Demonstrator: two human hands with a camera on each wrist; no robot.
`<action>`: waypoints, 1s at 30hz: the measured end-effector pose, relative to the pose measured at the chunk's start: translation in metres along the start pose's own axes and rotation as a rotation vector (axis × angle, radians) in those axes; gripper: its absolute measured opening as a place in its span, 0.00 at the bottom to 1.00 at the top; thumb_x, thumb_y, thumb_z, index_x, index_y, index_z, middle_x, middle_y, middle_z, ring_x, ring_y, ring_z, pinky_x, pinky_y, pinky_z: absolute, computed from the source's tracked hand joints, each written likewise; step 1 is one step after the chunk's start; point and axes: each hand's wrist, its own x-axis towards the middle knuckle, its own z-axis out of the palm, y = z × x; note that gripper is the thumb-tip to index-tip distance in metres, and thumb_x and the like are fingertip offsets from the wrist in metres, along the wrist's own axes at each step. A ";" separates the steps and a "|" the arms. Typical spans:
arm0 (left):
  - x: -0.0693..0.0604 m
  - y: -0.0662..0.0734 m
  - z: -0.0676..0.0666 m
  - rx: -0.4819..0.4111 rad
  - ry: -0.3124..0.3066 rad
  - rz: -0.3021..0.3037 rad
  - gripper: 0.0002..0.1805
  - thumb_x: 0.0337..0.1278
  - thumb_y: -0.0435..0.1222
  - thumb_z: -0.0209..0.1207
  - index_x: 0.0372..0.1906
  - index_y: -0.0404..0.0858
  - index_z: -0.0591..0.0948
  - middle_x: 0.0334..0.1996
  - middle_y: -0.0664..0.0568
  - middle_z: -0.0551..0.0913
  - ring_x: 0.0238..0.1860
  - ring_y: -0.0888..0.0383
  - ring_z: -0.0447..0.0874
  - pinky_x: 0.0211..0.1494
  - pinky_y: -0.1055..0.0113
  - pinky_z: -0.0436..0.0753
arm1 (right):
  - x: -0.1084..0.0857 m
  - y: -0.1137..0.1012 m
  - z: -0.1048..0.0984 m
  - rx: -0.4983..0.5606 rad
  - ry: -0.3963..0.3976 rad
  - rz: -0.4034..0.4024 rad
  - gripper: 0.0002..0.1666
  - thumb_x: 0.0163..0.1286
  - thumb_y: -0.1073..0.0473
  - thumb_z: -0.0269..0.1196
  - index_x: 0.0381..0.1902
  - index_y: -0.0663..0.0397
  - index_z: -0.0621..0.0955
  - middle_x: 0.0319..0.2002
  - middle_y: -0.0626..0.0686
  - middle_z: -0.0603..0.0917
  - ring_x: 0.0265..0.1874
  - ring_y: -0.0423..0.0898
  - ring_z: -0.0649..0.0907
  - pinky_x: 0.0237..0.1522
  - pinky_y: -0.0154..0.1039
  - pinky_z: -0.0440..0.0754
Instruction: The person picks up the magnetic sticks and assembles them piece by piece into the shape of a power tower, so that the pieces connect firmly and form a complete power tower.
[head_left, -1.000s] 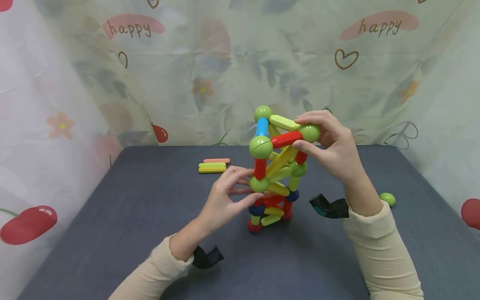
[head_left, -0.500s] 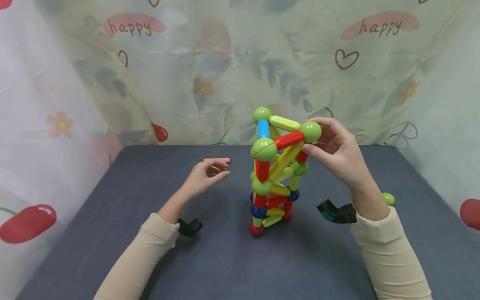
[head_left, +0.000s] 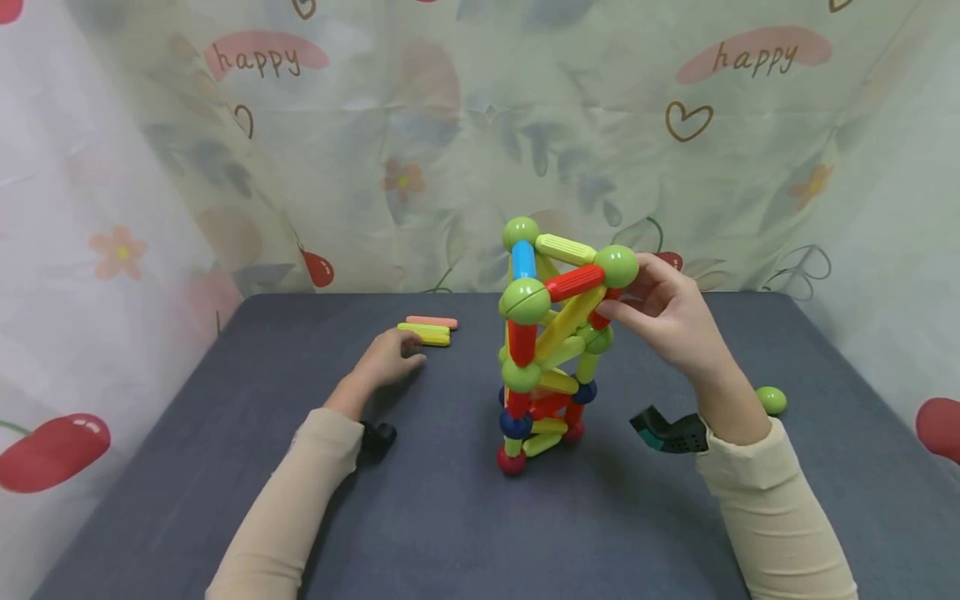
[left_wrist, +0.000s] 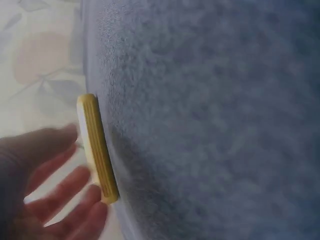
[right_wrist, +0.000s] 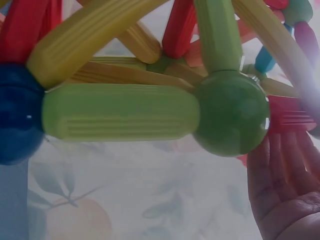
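A tall tower of magnetic building sticks and balls (head_left: 558,333) stands upright on the table in the head view. High on its right side, my right hand (head_left: 671,321) pinches the short red stick (head_left: 602,317) under the top right green ball (head_left: 617,267). The right wrist view has those fingers (right_wrist: 287,165) against the red stick, beside a green ball (right_wrist: 231,114). My left hand (head_left: 386,358) is low over the table at the near end of loose yellow sticks (head_left: 429,340). In the left wrist view its thumb and fingers lie loosely around one yellow stick (left_wrist: 97,147); contact is unclear.
A pink stick (head_left: 432,322) lies just behind the yellow ones. One loose green ball (head_left: 771,400) sits on the dark table (head_left: 450,533) behind the right wrist. Patterned cloth (head_left: 487,150) hangs around the back and sides.
My left hand has let go of the tower and moved left and down to the yellow sticks. My right hand has slid slightly down from the top right ball to the red stick.
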 end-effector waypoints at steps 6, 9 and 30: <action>0.007 0.005 0.000 0.066 0.071 -0.055 0.21 0.64 0.35 0.59 0.60 0.34 0.76 0.58 0.35 0.72 0.58 0.39 0.71 0.62 0.47 0.72 | -0.002 0.003 0.000 -0.050 -0.027 0.047 0.29 0.60 0.79 0.62 0.58 0.55 0.77 0.45 0.45 0.83 0.41 0.39 0.85 0.45 0.31 0.83; 0.010 0.003 -0.001 0.114 0.043 -0.058 0.22 0.65 0.35 0.59 0.61 0.34 0.75 0.61 0.35 0.70 0.60 0.37 0.69 0.64 0.46 0.69 | -0.003 0.004 0.000 -0.052 -0.026 0.049 0.29 0.60 0.79 0.62 0.59 0.56 0.77 0.45 0.44 0.84 0.41 0.39 0.85 0.45 0.31 0.83; -0.007 0.059 -0.045 -0.249 0.048 0.104 0.20 0.66 0.38 0.58 0.58 0.33 0.76 0.52 0.38 0.79 0.50 0.43 0.82 0.49 0.54 0.82 | -0.004 0.004 0.001 -0.044 -0.030 0.073 0.28 0.62 0.76 0.62 0.58 0.52 0.78 0.46 0.43 0.84 0.42 0.39 0.84 0.45 0.30 0.83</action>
